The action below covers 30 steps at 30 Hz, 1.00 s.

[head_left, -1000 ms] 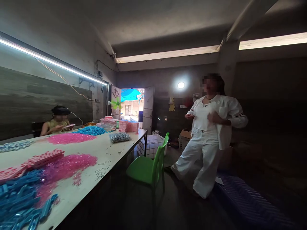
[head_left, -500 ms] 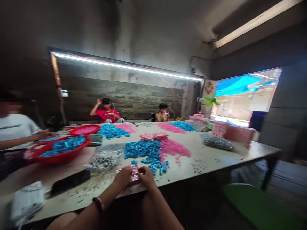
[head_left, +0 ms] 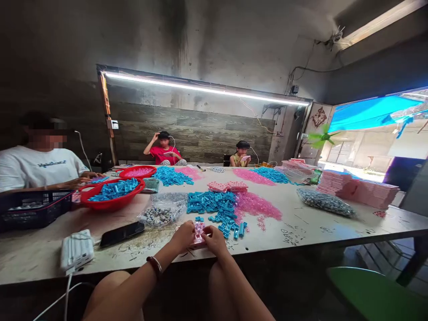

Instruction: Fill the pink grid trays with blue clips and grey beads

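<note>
At the table's near edge, both my hands are closed around a small pink plastic piece (head_left: 199, 232), whose exact kind I cannot make out. My left hand (head_left: 184, 235) grips its left side, and my right hand (head_left: 214, 240) holds its right side with thumb and fingers. Just beyond lies a heap of blue plastic pieces (head_left: 210, 203), a few of them scattered close to my right hand. Against that heap rests a pile of clear pink pieces (head_left: 259, 207). Pink dotted panels (head_left: 227, 186) lie behind both.
Left on the table (head_left: 133, 254) are a power bank (head_left: 77, 249), a phone (head_left: 122, 234), a bag of small beads (head_left: 162, 214) and a red basin (head_left: 112, 196) of blue pieces. A filled bag (head_left: 326, 203) and stacked pink panels (head_left: 361, 189) stand right. Several people sit around.
The whole scene has shifted right in view as my head turned left, and the picture is sharper. Both hands keep hold of the pink piece.
</note>
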Tool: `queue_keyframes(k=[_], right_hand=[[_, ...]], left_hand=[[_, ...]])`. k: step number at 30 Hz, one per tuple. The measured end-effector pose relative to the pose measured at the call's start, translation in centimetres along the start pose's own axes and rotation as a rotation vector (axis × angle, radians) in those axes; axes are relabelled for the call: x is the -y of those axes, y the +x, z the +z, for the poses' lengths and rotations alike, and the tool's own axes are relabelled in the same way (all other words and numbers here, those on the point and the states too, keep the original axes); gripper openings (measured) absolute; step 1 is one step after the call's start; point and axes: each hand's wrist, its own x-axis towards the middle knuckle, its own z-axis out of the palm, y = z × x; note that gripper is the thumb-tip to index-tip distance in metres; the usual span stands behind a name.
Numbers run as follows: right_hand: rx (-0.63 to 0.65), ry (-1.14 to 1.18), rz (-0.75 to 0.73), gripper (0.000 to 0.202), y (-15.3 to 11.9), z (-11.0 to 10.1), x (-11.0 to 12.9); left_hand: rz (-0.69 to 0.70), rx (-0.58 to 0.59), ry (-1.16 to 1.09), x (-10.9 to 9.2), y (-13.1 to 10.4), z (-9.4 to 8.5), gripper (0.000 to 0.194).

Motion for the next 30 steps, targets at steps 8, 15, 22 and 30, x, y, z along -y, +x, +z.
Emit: queue_keyframes(k=[8, 15, 22, 30], right_hand=[[0.063, -0.194, -0.129, 0.018, -1.4, -2.4, 1.5], [0.131, -0.319, -0.228, 0.019, 0.3, -4.0, 1.4], [0.373, -0.391, -0.319, 0.017, 1.9, -3.9, 0.9], [0.575, -0.236, -0.371, 0.018, 2.9, -4.6, 0.5]], left_hand=[[0.096, 0.031, 0.050, 1.2, -0.2, 0.3, 0.015], [0.188, 0.071, 0.142, 1.6, -0.5, 1.1, 0.026], [0.280, 0.130, 0.217, 1.4, -0.8, 0.3, 0.024], [0.295, 0.129, 0.079, 2.9, -0.3, 1.1, 0.017]])
